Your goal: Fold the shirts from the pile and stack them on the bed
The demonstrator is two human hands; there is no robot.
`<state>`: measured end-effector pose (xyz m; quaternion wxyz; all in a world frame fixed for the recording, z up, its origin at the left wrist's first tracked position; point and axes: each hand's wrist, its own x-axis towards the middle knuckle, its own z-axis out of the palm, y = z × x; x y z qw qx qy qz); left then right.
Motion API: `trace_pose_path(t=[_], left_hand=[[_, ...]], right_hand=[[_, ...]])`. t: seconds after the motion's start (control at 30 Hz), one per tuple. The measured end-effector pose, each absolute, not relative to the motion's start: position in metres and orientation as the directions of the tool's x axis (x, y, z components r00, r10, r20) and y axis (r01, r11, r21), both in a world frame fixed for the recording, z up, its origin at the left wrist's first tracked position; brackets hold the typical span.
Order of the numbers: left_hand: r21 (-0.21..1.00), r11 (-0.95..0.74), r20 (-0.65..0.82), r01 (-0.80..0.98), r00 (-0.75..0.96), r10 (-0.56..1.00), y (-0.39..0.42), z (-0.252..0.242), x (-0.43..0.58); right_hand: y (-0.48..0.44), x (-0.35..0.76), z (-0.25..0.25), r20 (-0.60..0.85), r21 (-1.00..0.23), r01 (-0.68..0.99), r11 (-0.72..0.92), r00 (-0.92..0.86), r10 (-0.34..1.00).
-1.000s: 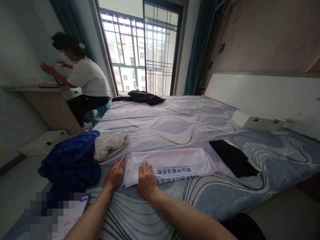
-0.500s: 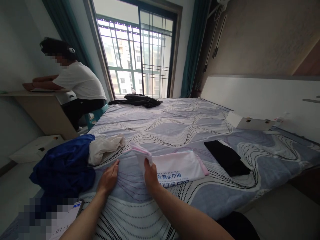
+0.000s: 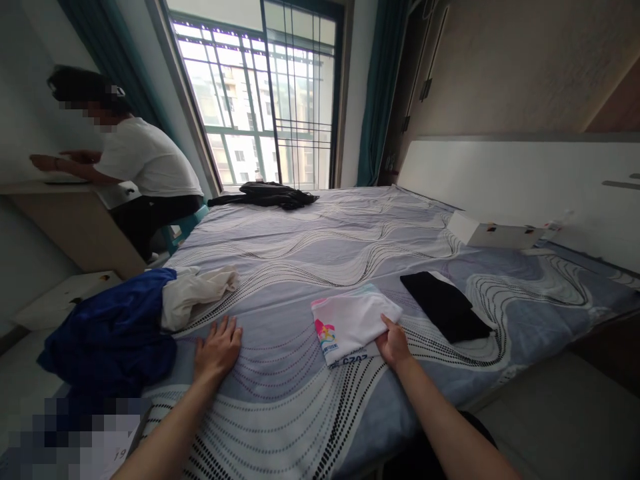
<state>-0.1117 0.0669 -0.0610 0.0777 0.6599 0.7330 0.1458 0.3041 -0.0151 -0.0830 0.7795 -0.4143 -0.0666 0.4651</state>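
Both hands flat: right hand [image 3: 394,345] on folded white shirt [image 3: 353,321], grip released, print unreadable

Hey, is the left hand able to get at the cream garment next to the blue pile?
Probably yes: the left hand lies flat on the bed sheet, and only bare sheet separates it from the cream garment.

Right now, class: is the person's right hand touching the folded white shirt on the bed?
Touching. The head view shows the right hand lying on the near right edge of the folded white shirt, fingers overlapping the cloth with no gap between them.
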Motion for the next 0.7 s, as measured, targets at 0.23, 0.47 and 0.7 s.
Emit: trace_pose_path(t=[0.23,0.47,0.7], left_hand=[[0.479,0.034,0.046,0.877,-0.064,0.997,0.029,-0.046,0.043],[0.582,0.064,-0.032,0.811,-0.056,0.998,0.023,-0.048,0.121],[0.600,0.101,0.010,0.794,-0.133,0.991,-0.008,-0.034,0.026]], right_hand=[[-0.004,0.297,-0.093,-0.271,-0.692,-0.673,0.259,0.576,0.771],[-0.007,0.296,-0.078,-0.280,-0.712,-0.664,0.229,0.567,0.774],[-0.045,0.226,-0.086,-0.319,-0.644,-0.760,0.089,0.373,0.871]])
